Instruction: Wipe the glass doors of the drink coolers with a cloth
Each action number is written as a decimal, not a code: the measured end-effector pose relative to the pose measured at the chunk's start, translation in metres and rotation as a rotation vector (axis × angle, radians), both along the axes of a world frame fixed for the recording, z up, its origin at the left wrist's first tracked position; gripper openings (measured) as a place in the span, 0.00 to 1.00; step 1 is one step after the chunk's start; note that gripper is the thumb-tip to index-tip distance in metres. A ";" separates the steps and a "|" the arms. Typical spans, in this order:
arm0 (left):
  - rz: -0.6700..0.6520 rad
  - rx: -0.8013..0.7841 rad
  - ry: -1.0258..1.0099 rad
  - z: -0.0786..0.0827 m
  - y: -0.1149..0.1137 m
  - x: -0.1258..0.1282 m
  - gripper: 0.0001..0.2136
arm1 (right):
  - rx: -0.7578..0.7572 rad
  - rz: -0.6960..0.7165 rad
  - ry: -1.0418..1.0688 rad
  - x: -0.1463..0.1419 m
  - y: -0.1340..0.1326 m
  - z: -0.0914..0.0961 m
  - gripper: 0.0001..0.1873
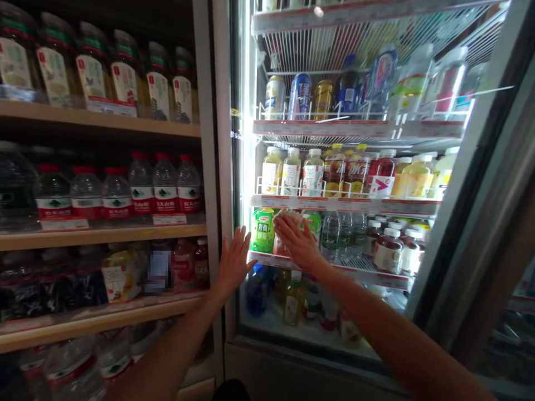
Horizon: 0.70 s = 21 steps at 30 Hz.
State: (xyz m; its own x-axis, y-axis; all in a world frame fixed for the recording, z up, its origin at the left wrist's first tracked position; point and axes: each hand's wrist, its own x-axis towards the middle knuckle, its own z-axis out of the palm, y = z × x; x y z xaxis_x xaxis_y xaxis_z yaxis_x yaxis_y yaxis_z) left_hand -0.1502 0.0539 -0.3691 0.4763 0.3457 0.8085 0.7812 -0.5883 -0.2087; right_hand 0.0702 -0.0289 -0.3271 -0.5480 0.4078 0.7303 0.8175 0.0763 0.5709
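Note:
My right hand (297, 240) is laid flat over a crumpled pale pinkish cloth (288, 215), only part of which shows past the fingers. Both are in front of the lit drinks fridge (288, 257), at the height of its lower shelf, and seem to press on the glass door. Behind them a green drink carton (263, 229) and a second green pack (312, 223) are partly covered. My left hand (235, 257) has its fingers spread, palm forward, at the left edge of the fridge door, and holds nothing.
Bottled tea (313, 172), cans (300, 94) and small jars (388, 249) fill the fridge shelves. To the left, an open wooden shelf unit (104, 236) carries red-capped water bottles (141, 184) and large juice bottles (125, 72). A dark upright frame (472, 211) borders the fridge on the right.

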 end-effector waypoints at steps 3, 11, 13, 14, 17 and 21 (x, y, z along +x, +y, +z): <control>0.009 -0.008 0.010 -0.001 0.003 -0.010 0.36 | -0.096 0.068 -0.110 -0.014 0.009 -0.012 0.27; 0.064 -0.030 0.011 0.003 0.005 -0.037 0.37 | -0.086 0.107 0.034 -0.064 0.046 -0.005 0.27; 0.078 -0.044 0.032 0.005 0.002 -0.043 0.36 | -0.125 0.144 -0.021 -0.070 0.051 -0.018 0.27; 0.082 -0.046 0.041 0.006 0.001 -0.046 0.36 | -0.158 0.169 -0.070 -0.072 0.052 -0.024 0.27; 0.084 -0.045 0.058 0.011 0.001 -0.051 0.35 | -0.204 0.213 -0.176 -0.070 0.054 -0.023 0.26; 0.057 -0.045 0.049 0.022 0.000 -0.038 0.35 | -0.055 0.122 0.017 -0.064 0.052 0.017 0.26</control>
